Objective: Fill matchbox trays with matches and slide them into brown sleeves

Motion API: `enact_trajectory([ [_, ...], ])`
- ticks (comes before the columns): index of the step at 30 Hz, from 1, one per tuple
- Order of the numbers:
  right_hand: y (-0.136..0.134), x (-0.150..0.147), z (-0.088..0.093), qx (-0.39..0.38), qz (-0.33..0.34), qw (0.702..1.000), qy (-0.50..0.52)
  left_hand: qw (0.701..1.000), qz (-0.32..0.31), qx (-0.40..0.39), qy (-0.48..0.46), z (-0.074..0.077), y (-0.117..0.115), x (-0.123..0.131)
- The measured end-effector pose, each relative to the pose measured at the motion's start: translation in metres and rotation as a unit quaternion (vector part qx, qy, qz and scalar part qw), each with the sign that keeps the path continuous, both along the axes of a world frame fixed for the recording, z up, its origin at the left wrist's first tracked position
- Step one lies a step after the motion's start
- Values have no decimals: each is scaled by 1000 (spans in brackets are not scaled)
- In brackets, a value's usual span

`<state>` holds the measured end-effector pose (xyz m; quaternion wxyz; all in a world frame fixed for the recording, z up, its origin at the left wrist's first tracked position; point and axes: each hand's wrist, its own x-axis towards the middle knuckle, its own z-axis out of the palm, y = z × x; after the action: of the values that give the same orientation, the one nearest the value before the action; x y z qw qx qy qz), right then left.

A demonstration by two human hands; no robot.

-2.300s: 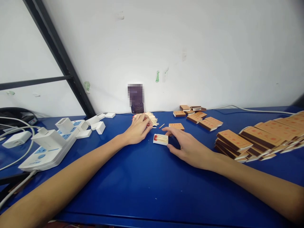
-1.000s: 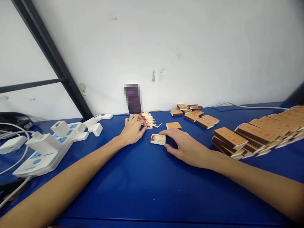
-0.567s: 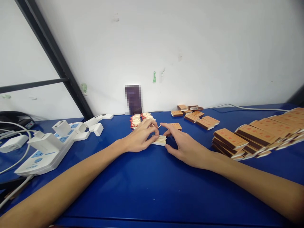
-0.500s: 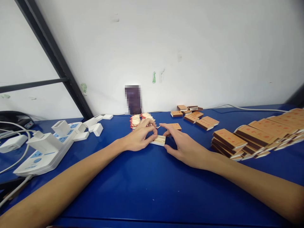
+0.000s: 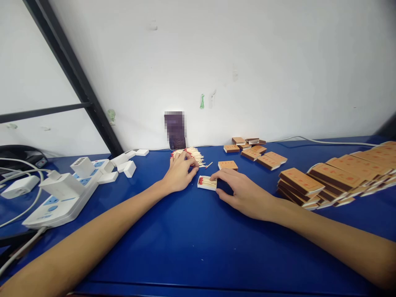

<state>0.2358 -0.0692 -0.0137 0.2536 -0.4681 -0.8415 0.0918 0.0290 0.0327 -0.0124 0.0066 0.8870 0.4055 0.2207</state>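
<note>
A small white matchbox tray (image 5: 206, 187) lies on the blue table, with red-tipped matches in it. My right hand (image 5: 243, 189) has its index finger and thumb around the tray's right end, steadying it. To the left, my left hand (image 5: 181, 173) rests at the near side of a pile of loose matches (image 5: 194, 156), fingers slightly bent over it and nothing visible in them. A single match (image 5: 208, 165) lies apart from the pile. An orange matchbox sleeve or box (image 5: 228, 165) sits just behind my right hand.
Stacked matchboxes (image 5: 337, 177) spread along the right side; several more boxes (image 5: 256, 152) lie at the back. On the left are a white power strip (image 5: 72, 202) with plugged-in chargers, white adapters (image 5: 126, 167) and cables. A dark pixelated object (image 5: 175, 130) leans against the wall.
My left hand has moved left, off the tray and back to the match pile. Red match heads now show in the tray. My right hand has closed in on the tray's right end.
</note>
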Motion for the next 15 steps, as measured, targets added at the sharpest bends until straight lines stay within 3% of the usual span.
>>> enact_trajectory([
  [15, 0, -1, 0, -2, -3, 1000, 13, 999, 22, -20, 32, 1, -2, 2],
])
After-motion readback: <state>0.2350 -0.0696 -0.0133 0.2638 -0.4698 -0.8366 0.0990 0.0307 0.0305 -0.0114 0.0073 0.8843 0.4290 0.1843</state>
